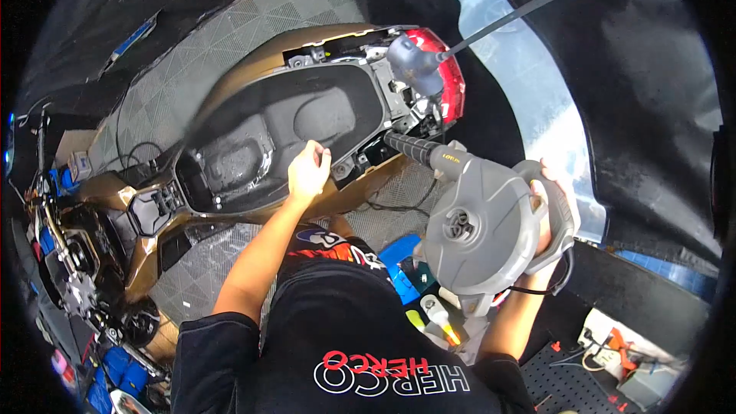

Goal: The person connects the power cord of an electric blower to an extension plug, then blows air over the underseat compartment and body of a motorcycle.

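My right hand (549, 192) grips the handle of a grey electric blower (483, 226), and its cord hangs below the handle. The blower's ribbed black nozzle (410, 147) points left at the rear end of a scooter, beside its storage compartment (326, 115). Over the near rim of that compartment hovers my left hand (309, 171), fingers curled in and nothing visible in them. The compartment is black, with shiny wet-looking patches on its floor. Behind it sits the red tail light (451, 77), next to exposed metal parts.
A dark device on a thick cable (418, 61) hangs over the scooter's tail. Handlebars (80, 291) stand at far left. Near my right side lie a blue tray (402, 261), a yellow-tipped tool (441, 318) and a power strip (606, 345). Grey patterned matting (207, 276) lies below.
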A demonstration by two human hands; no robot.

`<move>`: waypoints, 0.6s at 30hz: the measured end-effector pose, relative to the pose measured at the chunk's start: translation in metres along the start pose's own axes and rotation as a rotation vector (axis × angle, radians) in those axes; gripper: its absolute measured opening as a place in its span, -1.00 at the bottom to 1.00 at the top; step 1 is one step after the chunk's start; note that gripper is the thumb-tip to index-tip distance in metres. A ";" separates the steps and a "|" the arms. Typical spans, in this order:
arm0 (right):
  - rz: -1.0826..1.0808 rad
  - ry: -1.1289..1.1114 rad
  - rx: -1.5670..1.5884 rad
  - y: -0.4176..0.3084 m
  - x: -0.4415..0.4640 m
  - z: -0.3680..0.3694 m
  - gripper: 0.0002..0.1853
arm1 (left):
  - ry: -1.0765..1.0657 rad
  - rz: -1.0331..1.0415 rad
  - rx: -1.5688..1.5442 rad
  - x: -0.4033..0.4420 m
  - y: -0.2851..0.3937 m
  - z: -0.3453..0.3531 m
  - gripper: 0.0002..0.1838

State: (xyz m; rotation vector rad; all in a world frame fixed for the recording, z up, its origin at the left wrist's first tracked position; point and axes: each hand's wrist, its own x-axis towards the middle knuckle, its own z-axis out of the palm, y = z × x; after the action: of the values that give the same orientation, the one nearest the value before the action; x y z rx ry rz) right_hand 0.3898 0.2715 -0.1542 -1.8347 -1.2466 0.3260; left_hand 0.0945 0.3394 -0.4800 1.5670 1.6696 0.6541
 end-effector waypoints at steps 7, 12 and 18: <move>-0.030 -0.128 0.070 0.021 0.015 0.000 -0.73 | 0.070 -0.119 0.131 0.002 -0.003 0.005 -0.69; -0.026 -0.194 0.107 0.028 0.025 0.002 -0.72 | 0.043 -0.140 0.116 0.003 -0.001 0.003 -0.72; -0.016 -0.264 0.126 0.026 0.030 0.008 -0.72 | 0.065 -0.092 0.036 0.005 -0.006 0.006 -0.72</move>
State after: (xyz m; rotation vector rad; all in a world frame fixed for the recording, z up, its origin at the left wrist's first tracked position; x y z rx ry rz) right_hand 0.4151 0.2982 -0.1710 -1.7126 -1.3850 0.6399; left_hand 0.0960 0.3428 -0.4895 1.4982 1.7998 0.6366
